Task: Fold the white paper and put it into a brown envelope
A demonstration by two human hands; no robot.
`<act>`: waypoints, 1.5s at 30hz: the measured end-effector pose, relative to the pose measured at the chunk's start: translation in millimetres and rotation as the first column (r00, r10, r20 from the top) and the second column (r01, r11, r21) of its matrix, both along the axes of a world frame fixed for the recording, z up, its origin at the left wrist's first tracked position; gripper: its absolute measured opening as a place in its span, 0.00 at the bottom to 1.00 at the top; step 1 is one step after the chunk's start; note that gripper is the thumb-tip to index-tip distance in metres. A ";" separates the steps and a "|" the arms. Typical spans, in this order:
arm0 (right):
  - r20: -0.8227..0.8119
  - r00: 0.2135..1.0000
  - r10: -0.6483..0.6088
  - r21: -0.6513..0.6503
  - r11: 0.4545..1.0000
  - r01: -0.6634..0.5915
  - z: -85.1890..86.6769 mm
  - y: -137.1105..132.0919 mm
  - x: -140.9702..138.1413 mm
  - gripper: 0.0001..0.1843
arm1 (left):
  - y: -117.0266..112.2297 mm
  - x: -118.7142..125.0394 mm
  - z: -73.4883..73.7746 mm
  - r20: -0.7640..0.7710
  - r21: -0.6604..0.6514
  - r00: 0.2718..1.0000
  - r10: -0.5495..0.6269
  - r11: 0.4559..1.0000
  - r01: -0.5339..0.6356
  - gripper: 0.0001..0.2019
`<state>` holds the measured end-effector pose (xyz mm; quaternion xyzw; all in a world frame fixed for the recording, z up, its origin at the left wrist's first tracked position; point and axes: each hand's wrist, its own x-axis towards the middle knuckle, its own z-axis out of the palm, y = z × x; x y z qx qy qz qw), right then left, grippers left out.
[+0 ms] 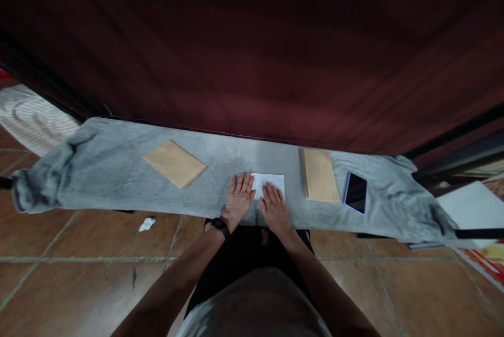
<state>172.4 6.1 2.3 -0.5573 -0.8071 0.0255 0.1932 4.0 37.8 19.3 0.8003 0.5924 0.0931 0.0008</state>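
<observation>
A folded white sheet of paper [272, 181] lies on a grey cloth-covered bench [118, 179] right in front of me. My left hand [238, 198] rests flat on the cloth with fingers stretched out, its fingertips at the paper's left edge. My right hand [274, 208] lies flat too, its fingers pressing on the paper's near part. A black band is on my left wrist. Neither hand holds anything.
A brown envelope [174, 163] lies to the left on the cloth, a stack of brown envelopes [319, 175] to the right, and a dark phone [356, 192] beyond that. A dark red curtain hangs behind. The floor is tiled, with a paper scrap [147, 224].
</observation>
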 end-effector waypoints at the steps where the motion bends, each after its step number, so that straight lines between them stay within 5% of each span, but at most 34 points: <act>1: 0.003 1.000 0.001 -0.004 1.000 -0.001 -1.7 -2.1 -2.5 0.29 | 0.2 -0.5 -0.2 -0.001 -0.004 1.000 0.002 1.000 -0.002 0.26; 13: 0.044 0.996 -0.076 0.030 0.997 0.074 -8.7 -10.3 9.9 0.33 | -1.8 -13.3 8.0 -0.069 -0.012 0.997 0.030 0.999 -0.031 0.26; 18: 0.026 0.993 -0.117 0.064 0.991 0.115 -14.1 -12.5 19.7 0.33 | -0.5 -65.1 13.9 0.005 0.030 0.978 0.209 0.977 -0.209 0.29; 25: 0.009 0.993 -0.121 0.067 0.990 0.120 -16.3 -11.3 22.7 0.31 | 2.1 -159.1 26.5 0.099 0.123 0.859 0.502 0.851 -0.511 0.29; 28: 0.004 0.993 -0.121 0.058 0.991 0.121 -14.7 -11.7 22.0 0.31 | -4.4 -170.7 33.9 -0.001 0.098 0.897 0.442 0.893 -0.439 0.21; 32: 0.002 0.992 -0.123 0.042 0.992 0.122 -11.3 -12.3 21.4 0.31 | -5.9 -169.8 42.3 -0.219 0.058 0.899 0.379 0.925 -0.375 0.17; 38: -0.033 0.990 -0.137 0.008 0.990 0.138 -5.7 -12.6 20.5 0.29 | -2.3 -154.6 54.3 -0.264 0.074 0.895 0.361 0.932 -0.354 0.15; 45: -0.401 0.910 -0.108 -0.104 0.992 0.072 9.2 -5.7 -8.8 0.25 | -37.3 -41.3 65.0 -0.150 0.002 0.980 0.129 0.991 -0.130 0.14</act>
